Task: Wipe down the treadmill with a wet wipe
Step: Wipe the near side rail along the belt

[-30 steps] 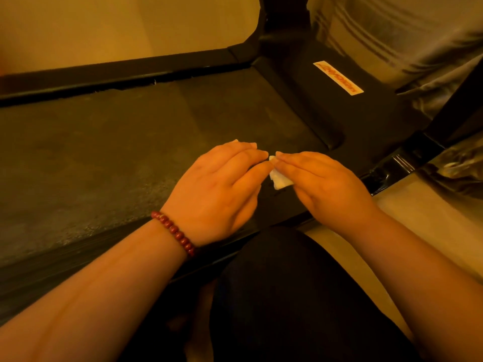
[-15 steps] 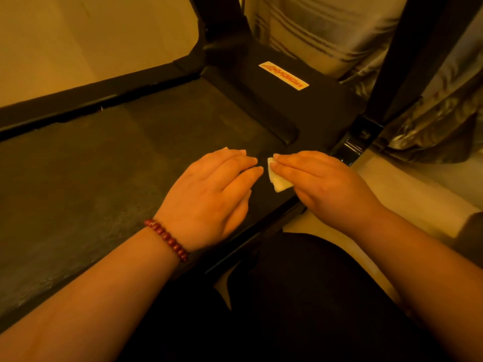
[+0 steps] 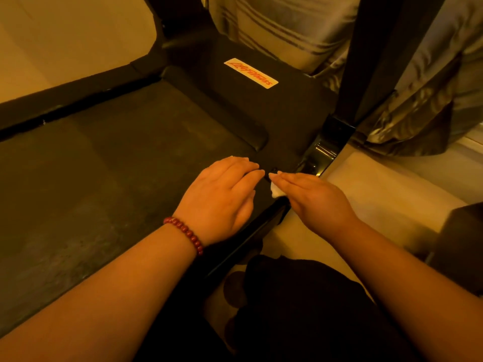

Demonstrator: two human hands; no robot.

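One treadmill (image 3: 104,165), matte black, belt scuffed. One crumpled white wipe (image 3: 275,191) on its near rail, pressed under straight fingers of right hand (image 3: 313,197). Left hand (image 3: 222,199) flat alongside, fingers together. One beaded bracelet (image 3: 184,232).

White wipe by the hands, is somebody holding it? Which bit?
No grip: the right hand presses the small white wet wipe flat under straight fingers onto the black treadmill. The left hand holds nothing.

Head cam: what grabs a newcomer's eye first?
At centre, the left hand lies flat on the treadmill at its near edge; the right hand presses a white wet wipe beside it. Then the red bead bracelet on the left wrist and the bright label, upper centre.
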